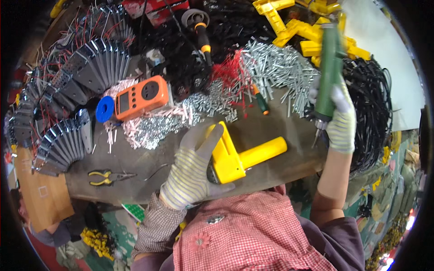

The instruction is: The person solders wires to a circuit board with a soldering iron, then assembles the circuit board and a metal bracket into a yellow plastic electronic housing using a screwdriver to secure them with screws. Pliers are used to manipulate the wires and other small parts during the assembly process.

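A striped work glove covers my left hand (189, 169), which grips a yellow plastic housing (228, 167) with a stubby round handle pointing right. Part of the housing is hidden behind the fingers. My right hand (341, 115), gloved too, is wrapped round a green electric screwdriver (329, 74) held upright, its bit pointing down at the right of the bench. The tool is apart from the housing. Between the hands, farther back, lies a small screwdriver with a green and orange handle (261, 100). Yellow-handled pliers (110, 177) rest left of my left hand.
Heaps of long silver screws (280, 63), red pieces (228, 67) and small metal parts (149, 131) cover the bench's back. An orange meter (142, 97) and blue spool (105, 109) sit left, near stacked metal plates (61, 144). Black cables (368, 108) hang right; yellow housings (312, 38) lie behind.
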Tool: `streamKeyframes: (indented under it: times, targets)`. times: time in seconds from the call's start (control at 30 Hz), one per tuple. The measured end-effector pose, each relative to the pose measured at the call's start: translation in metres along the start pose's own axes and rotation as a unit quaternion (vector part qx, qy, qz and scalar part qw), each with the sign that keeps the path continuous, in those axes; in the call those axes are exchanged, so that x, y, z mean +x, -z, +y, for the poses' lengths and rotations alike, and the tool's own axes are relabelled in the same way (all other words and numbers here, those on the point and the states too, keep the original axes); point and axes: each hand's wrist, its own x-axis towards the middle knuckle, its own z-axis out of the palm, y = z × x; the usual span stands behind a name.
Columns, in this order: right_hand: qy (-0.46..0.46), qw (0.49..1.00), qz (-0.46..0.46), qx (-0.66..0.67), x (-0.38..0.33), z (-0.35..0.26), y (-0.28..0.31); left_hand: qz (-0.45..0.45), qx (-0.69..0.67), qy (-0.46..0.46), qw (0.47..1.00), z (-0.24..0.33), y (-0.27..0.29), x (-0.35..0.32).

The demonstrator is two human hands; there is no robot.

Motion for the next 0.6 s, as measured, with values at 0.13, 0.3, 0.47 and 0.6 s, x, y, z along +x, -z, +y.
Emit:
streamKeyframes:
  times: [0.13,0.3,0.47,0.6]
  targets:
    - [0.018,0.929,-0.001,0.369,-0.028,0.02,-0.03,-0.015,0.021,0.001,1.0,0.002,0.007,0.004]
    - [0.015,0.885,-0.002,0.465,-0.031,0.055,-0.043,-0.02,0.023,-0.001,1.0,-0.002,0.006,0.003]
    - [0.005,0.884,0.005,0.467,-0.033,0.064,-0.049,-0.016,0.003,0.007,1.0,-0.009,0.0,0.0]
    - [0.008,0.866,-0.006,0.499,-0.034,0.076,-0.051,-0.018,0.007,0.01,1.0,-0.005,0.004,-0.001]
